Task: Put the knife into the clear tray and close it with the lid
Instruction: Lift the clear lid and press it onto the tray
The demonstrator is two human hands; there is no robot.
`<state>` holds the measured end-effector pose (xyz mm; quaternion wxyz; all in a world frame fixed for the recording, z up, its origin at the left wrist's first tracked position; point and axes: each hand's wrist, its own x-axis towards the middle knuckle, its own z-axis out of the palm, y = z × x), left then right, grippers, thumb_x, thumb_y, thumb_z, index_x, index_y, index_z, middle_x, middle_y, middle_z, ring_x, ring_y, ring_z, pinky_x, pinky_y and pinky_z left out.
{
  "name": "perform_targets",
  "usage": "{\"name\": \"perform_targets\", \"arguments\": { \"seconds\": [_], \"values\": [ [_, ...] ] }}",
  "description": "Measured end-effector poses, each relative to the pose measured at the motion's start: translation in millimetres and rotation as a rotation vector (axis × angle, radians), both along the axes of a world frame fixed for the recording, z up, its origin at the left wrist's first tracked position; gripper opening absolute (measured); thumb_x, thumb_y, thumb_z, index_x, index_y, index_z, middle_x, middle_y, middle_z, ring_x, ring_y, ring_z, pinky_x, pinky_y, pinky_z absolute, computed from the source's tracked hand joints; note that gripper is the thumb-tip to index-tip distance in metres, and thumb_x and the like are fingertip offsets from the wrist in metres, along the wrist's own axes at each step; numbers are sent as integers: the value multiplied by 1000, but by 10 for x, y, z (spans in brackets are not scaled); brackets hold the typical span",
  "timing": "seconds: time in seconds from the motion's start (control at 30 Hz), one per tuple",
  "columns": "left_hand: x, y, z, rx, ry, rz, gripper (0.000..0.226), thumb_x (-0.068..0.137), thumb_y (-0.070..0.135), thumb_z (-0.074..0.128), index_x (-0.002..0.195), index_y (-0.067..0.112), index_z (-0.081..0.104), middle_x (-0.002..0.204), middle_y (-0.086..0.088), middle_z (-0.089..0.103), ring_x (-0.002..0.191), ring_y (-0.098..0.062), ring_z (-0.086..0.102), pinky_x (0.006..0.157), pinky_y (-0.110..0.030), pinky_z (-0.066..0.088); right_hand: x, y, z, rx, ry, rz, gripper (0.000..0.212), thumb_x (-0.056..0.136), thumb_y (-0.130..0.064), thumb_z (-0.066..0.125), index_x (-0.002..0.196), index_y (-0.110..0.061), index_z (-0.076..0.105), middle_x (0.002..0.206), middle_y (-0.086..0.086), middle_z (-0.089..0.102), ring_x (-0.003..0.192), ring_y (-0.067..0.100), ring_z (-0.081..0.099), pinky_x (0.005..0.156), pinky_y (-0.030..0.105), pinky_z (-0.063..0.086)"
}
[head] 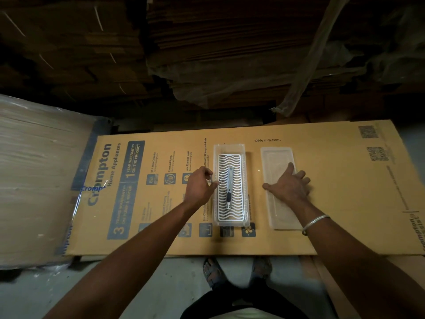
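A clear rectangular tray [230, 148] lies on the flattened cardboard box, holding a white wavy grid insert [230, 203]. The knife [229, 187], a slim utility type with a dark grip, rests lengthwise on that insert. My left hand [200, 185] sits at the tray's left wall, fingers curled, touching the rim. To the right of the tray the clear lid [276, 157] lies flat on the cardboard. My right hand [290, 185] is spread flat on the lid's middle, thumb at its left edge; a metal bangle circles the wrist.
The printed cardboard sheet [333, 180] serves as the work surface. A plastic-wrapped stack [39, 171] stands at the left. Dark stacks of cardboard [207, 54] rise behind. My sandalled feet [213, 272] show below the front edge.
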<state>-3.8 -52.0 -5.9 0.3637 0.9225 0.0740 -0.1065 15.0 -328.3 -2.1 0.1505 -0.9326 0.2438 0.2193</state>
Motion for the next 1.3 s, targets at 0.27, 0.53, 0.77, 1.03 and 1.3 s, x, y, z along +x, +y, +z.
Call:
{"name": "perform_targets", "arguments": {
  "seconds": [0.27,0.53,0.77,1.03,1.3],
  "values": [
    [42,-60,69,-13,70,40,56,90,39,78,130,6,57,121,-11,68,110,-28,64,88,-39,51,190,465,433,72,-88,74,119,67,-75,74,158,-30,11,147,23,30,128,42,39,86,45,48],
    [-29,-46,40,-234,341,166,32,97,38,67,118,14,62,103,-8,73,92,-30,73,88,-53,62,78,1049,382,104,-14,211,120,66,-79,70,158,-39,5,140,22,31,120,38,41,75,39,40],
    [-165,52,181,-379,668,94,25,89,21,61,104,1,65,96,-23,70,79,-33,70,85,-51,65,27,1361,235,51,22,249,120,67,-83,63,159,-36,2,138,22,29,116,35,39,74,37,41],
    [-260,143,104,-355,801,-64,75,75,8,91,135,2,47,97,-16,67,83,-30,69,95,-59,59,57,1486,156,-28,25,299,121,68,-88,56,160,-32,2,137,22,29,117,35,38,72,37,41],
    [-391,204,157,-447,749,-148,66,86,6,82,134,4,37,99,-10,62,70,-22,68,85,-56,61,313,1284,235,-28,-91,474,81,94,-62,48,156,-14,28,165,18,13,149,36,20,108,50,43]
  ]
}}
